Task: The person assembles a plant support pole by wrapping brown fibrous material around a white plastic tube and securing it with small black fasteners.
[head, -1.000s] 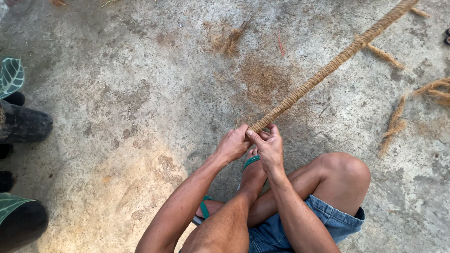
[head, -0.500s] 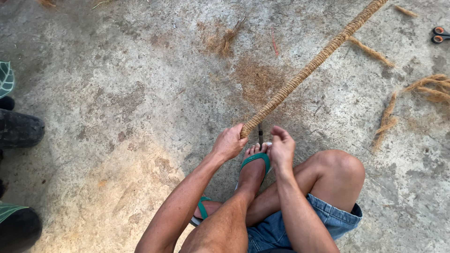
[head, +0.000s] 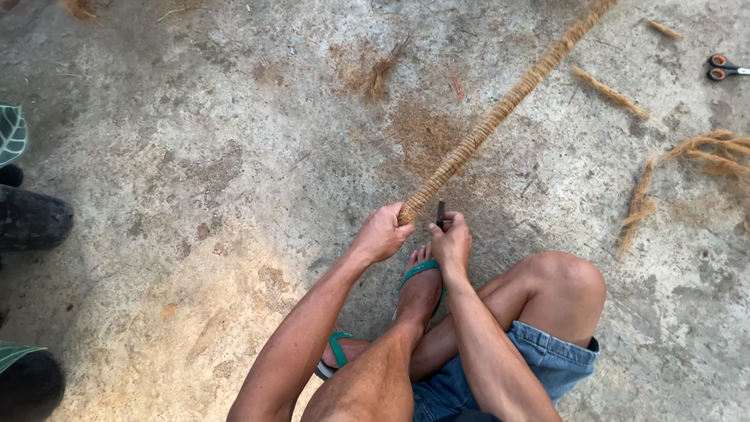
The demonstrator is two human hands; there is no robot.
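While the head view is the only one on record, it lists: left hand (head: pixel 380 233) closed around the near end of a thick coir rope (head: pixel 500 113), which runs taut up-right across the concrete floor (head: pixel 195 180). Right hand (head: pixel 451 239) pinches a small dark tool (head: pixel 441 212) just beside it. Rope looks bound along its visible length; loose fibre bundles (head: pixel 703 148) and scissors (head: pixel 723 67) lie apart.

Bare concrete floor (head: pixel 195 156) lies open across the centre left of the frame. The thick fibre rope (head: pixel 500 113) runs diagonally from centre to the upper right, barring that way. Loose fibre strands (head: pixel 687 152) and scissors (head: pixel 726 68) litter the right; dark pots (head: pixel 31 219) line the left edge. A raised knee (head: pixel 562 281) and sandalled foot (head: pixel 422 285) fill the lower middle.
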